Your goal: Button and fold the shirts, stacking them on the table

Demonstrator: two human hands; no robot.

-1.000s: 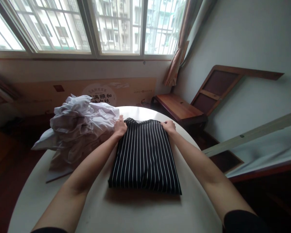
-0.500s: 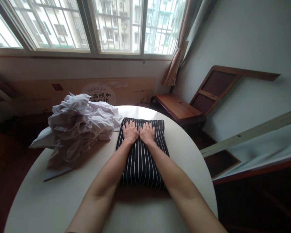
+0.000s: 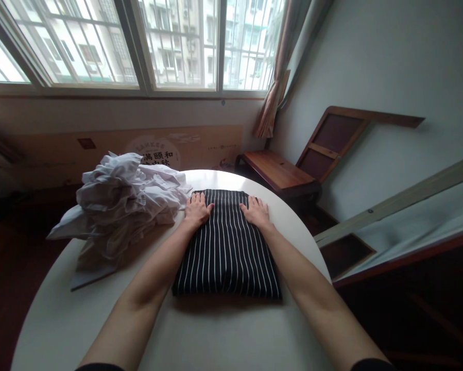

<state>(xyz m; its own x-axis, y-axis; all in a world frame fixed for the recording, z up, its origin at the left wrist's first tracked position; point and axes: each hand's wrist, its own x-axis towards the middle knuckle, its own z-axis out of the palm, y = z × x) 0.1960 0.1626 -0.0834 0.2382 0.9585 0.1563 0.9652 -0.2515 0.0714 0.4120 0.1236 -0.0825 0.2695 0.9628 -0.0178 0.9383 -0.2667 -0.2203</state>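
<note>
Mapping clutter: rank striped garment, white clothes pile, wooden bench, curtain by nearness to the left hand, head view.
1. striped garment: under the left hand.
2. white clothes pile: just left.
3. wooden bench: farther off, right.
4. curtain: far window corner.

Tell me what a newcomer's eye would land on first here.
A folded striped cloth, black with white lines, lies in the middle of the round white table. The left hand and right hand lie flat on its far end. Just left of it sits a crumpled pile of white clothes, and bright barred windows fill the wall behind.
</note>
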